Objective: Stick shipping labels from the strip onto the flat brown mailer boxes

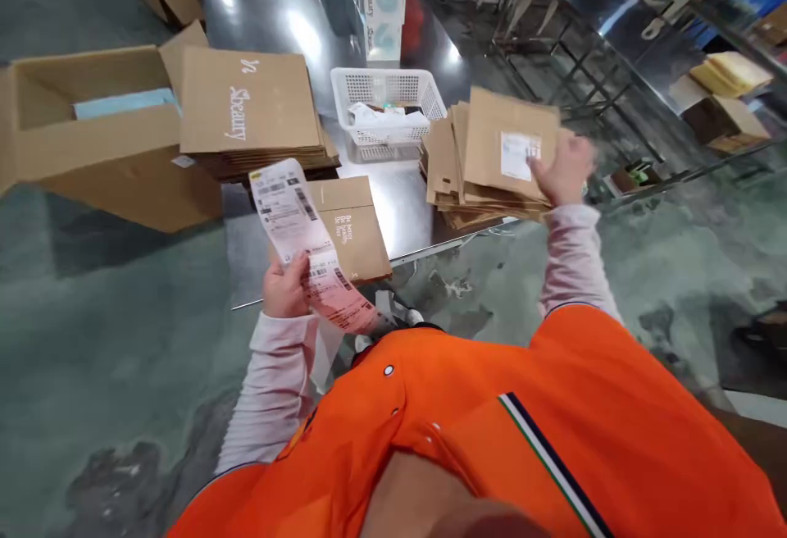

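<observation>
My left hand [286, 285] is closed on a long strip of printed shipping labels [295, 222], thumb on top, and the strip's lower end curls toward my waist. Slightly blurred, my right hand [566, 167] grips the right edge of a flat cardboard box [492, 132] that bears a white label. This box lies over a stack of flattened cardboard boxes [443, 161] at the table's right edge. Partly behind the label strip is another flat cardboard box [353, 230] with white print, at the front edge of the table.
A metal table [399, 202] carries a pile of flat printed cartons [246, 103] and a white plastic basket [388, 79] with small items in it. Behind stand white-and-blue boxes [384, 9]. An open carton [92, 144] is at the left. Another metal table [639, 54] stands to the right.
</observation>
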